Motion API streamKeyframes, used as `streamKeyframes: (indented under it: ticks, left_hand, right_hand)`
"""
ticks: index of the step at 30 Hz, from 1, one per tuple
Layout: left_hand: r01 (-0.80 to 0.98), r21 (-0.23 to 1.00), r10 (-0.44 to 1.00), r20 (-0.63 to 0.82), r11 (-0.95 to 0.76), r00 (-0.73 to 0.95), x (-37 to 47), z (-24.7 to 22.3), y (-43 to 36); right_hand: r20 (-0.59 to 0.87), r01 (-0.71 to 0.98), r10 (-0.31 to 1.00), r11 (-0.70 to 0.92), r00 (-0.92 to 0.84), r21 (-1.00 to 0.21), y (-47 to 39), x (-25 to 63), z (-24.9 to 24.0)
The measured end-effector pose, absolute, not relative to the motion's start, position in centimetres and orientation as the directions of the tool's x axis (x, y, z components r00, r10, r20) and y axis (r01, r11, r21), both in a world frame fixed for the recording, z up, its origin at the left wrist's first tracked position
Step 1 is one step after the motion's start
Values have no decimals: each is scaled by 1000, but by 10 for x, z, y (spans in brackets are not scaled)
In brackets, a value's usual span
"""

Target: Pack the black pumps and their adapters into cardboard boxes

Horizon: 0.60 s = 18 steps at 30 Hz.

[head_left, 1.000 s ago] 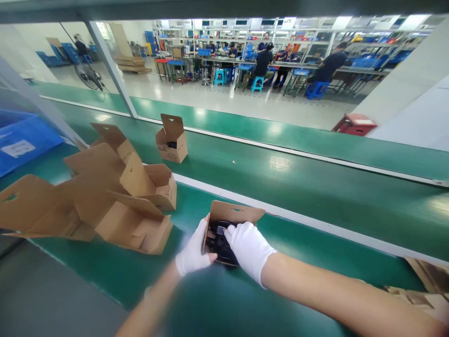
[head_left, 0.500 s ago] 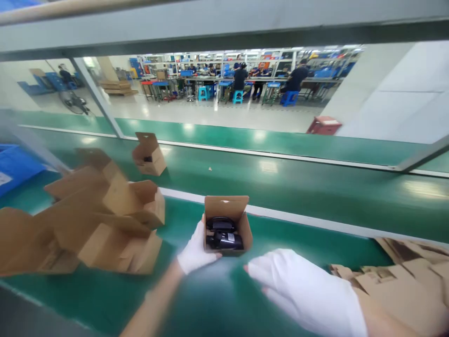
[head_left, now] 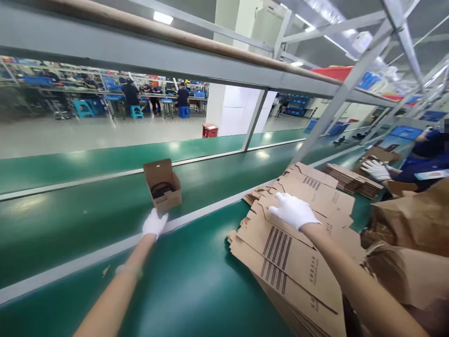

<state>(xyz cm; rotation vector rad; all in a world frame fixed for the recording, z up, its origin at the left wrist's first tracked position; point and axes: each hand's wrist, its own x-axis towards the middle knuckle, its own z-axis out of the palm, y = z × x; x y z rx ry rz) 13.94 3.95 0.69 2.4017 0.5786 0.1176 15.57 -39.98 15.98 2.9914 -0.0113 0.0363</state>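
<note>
A small open cardboard box point(head_left: 168, 200) with its lid flap raised stands on the far green belt, a black item inside it. Just at its near side is my left hand point(head_left: 155, 224), in a white glove, thumb and fingers apart; whether the fingertips still touch the box I cannot tell. On the right, my gloved right hand point(head_left: 293, 210) rests over a pile of flat folded cartons point(head_left: 280, 255) with printed dark stripes. Its fingers reach out across the top carton.
A white strip point(head_left: 206, 209) divides the two green belts. A metal post point(head_left: 336, 103) and an overhead beam point(head_left: 210, 61) frame the line. At right, a co-worker's gloved hand point(head_left: 376, 169) is by another box; brown paper bags point(head_left: 414, 224) stand nearer me.
My view has swung right. The box with the black item has gone from the near belt to the far belt. My right hand has moved onto the flat cartons.
</note>
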Motion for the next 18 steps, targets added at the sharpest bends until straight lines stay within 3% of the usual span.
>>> streamKeyframes:
  ticks: [2, 7, 12, 15, 18]
  left_hand:
    - [365, 636, 424, -65, -680, 903, 123, 0, 33]
    - [325, 703, 407, -55, -633, 912, 58, -3, 23]
    - [304, 797, 405, -82, -521, 911, 1, 13, 6]
    - [242, 846, 296, -105, -476, 949, -25, 31, -20]
    - [123, 931, 47, -113, -344, 992, -52, 57, -50]
  right_hand:
    - [-10, -31, -33, -984, 999, 174, -408, 180, 146]
    - [-33, 75, 70, -978, 997, 195, -403, 217, 118]
    - [-22, 120, 118, -976, 993, 180, -379, 198, 154]
    - [170, 241, 266, -958, 949, 154, -348, 159, 197]
    - [453, 267, 325, -945, 830, 190, -300, 118, 222]
